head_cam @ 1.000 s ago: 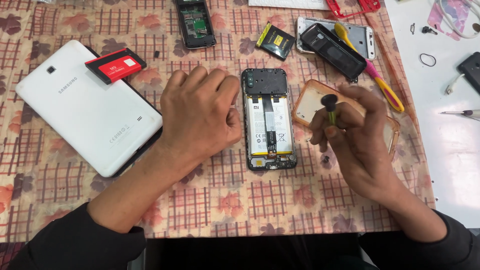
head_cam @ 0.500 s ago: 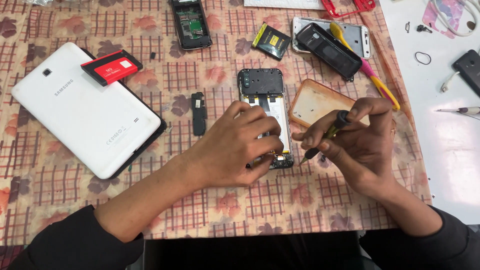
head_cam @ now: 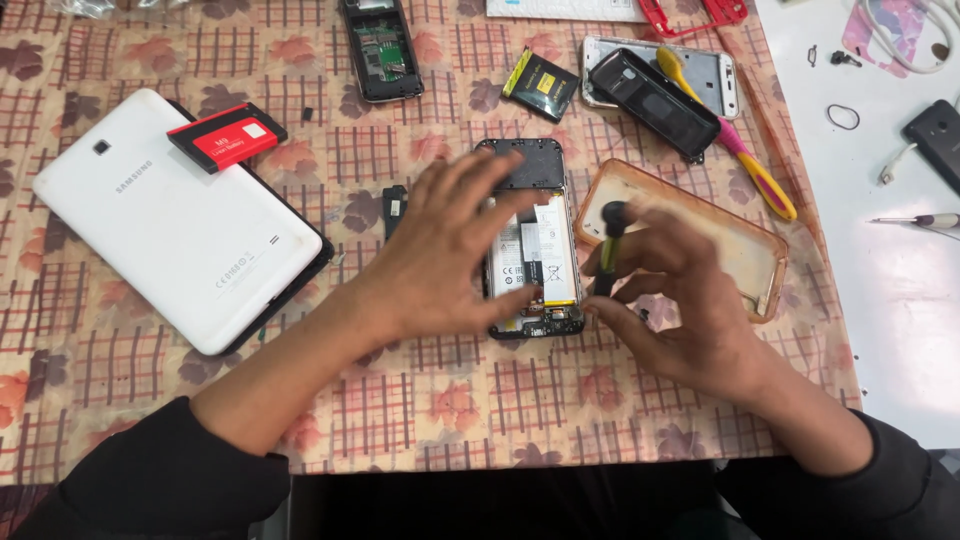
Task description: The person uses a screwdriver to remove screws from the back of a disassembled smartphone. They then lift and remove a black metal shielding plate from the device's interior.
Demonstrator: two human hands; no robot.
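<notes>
My left hand (head_cam: 450, 250) lies spread over the opened phone (head_cam: 532, 240), fingers fanned and released, thumb tip touching its lower edge; it grasps nothing. My right hand (head_cam: 680, 300) sits just right of the phone, grip clenched on a small screwdriver (head_cam: 610, 245) with a black cap and yellow-green shaft, held nearly upright, tip down near the phone's lower right corner. The hand is a bit blurred, so I cannot tell if the tip touches the phone.

The phone lies back-off on the bench (head_cam: 120, 400), which wears a checked floral cloth, battery and board showing between my hands. All else relative to the phone: a clear orange-tinted case (head_cam: 745, 255) just right, partly under my right hand. A small black part (head_cam: 395, 210) just left, beside my left fingers. A white tablet (head_cam: 170, 215) well left, face down, with a red battery (head_cam: 227, 137) on its upper edge. Another opened phone (head_cam: 378, 45) above left. A black-and-yellow battery (head_cam: 541, 84) above. A black phone back (head_cam: 652, 100) above right, lying on a white phone (head_cam: 715, 70), with a yellow-pink tool (head_cam: 745, 160) across them. A second screwdriver (head_cam: 915, 221) far right on the white surface (head_cam: 900, 300).
</notes>
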